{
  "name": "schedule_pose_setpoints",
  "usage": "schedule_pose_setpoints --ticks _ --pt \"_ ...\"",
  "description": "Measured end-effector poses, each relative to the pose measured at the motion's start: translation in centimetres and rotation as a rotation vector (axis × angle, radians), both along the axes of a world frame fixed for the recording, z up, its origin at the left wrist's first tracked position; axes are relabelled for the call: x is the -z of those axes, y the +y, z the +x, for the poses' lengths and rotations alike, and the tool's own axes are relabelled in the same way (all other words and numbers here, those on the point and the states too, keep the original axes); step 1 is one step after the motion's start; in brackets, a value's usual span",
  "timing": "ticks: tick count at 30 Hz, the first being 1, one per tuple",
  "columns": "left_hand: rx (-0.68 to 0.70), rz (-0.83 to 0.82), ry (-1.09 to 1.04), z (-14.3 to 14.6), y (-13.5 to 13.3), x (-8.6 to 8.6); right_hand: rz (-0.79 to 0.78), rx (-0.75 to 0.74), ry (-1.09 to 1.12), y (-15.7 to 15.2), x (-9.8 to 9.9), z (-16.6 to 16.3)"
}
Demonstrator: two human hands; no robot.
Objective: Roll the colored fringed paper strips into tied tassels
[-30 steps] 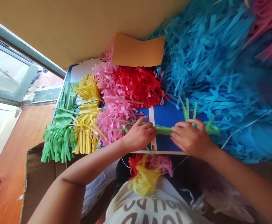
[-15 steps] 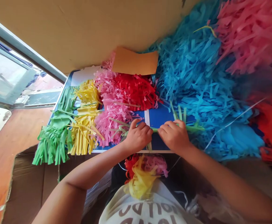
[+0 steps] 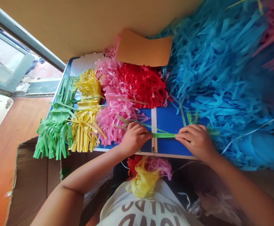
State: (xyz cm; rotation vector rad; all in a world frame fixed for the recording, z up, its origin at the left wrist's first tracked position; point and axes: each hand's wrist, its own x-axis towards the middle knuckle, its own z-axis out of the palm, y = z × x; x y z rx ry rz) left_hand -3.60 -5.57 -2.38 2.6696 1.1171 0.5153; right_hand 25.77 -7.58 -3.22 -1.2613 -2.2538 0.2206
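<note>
Blue board (image 3: 168, 121) lies under your grip: left hand (image 3: 134, 138) and right hand (image 3: 195, 139) each pinch the green strip (image 3: 164, 135), stretched between them; pink fringe (image 3: 113, 116) beside the left.

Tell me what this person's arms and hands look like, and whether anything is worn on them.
The left arm and right arm are bare as far as the view shows, with no sleeves. The left hand and right hand have no gloves, and no ring, watch or bracelet shows. Below them is a white shirt with brown lettering.
</note>
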Motion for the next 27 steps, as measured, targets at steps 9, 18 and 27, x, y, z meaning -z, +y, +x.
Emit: schedule_pose_setpoints --ticks 9,18,27 --pt "-0.119 -0.171 -0.069 0.3 0.1 -0.4 -0.110 0.073 -0.040 0.4 -0.2 -0.2" --pt "-0.189 -0.179 -0.003 1.3 0.3 -0.3 -0.158 0.127 -0.077 0.8 -0.4 -0.8" --pt "-0.093 -0.052 0.144 1.4 0.6 -1.2 -0.030 0.062 -0.234 0.7 -2.0 -1.5"
